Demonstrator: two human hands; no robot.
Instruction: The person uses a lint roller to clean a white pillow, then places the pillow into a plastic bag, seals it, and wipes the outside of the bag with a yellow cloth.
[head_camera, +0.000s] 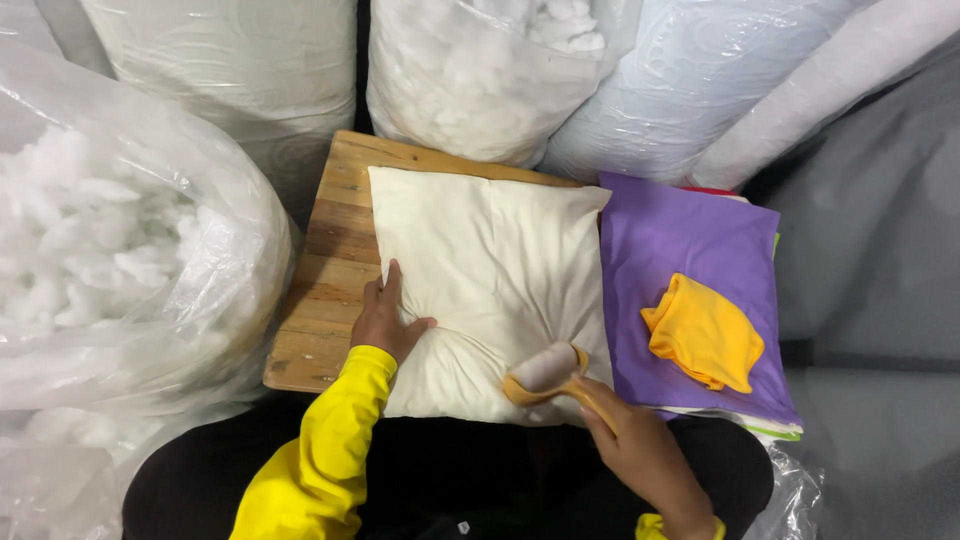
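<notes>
Far left, a clear plastic sack (120, 280) of white fibre filling, bulging against the wooden board (325, 290) and cut off by the frame edge; little free room there. On the board's bare left strip, the left hand (385, 318), fingers together and pressed flat against the cream pillow's (490, 270) left edge, yellow sleeve (320, 460) behind. Pillow across the board's middle and right part, near edge puckered. At that pucker, a lint roller (548, 372) with white roll and tan handle, gripped by the right hand (640, 450), fingers closed round the handle; fingertips partly hidden. Behind, a second sack of filling (480, 70) between quilted white bundles (230, 70). Right of the pillow, touching it, a purple cloth (690, 290) atop a stack, lower layers barely showing, a folded yellow cloth (705, 335) on top. Far right, grey fabric (880, 250), open.
</notes>
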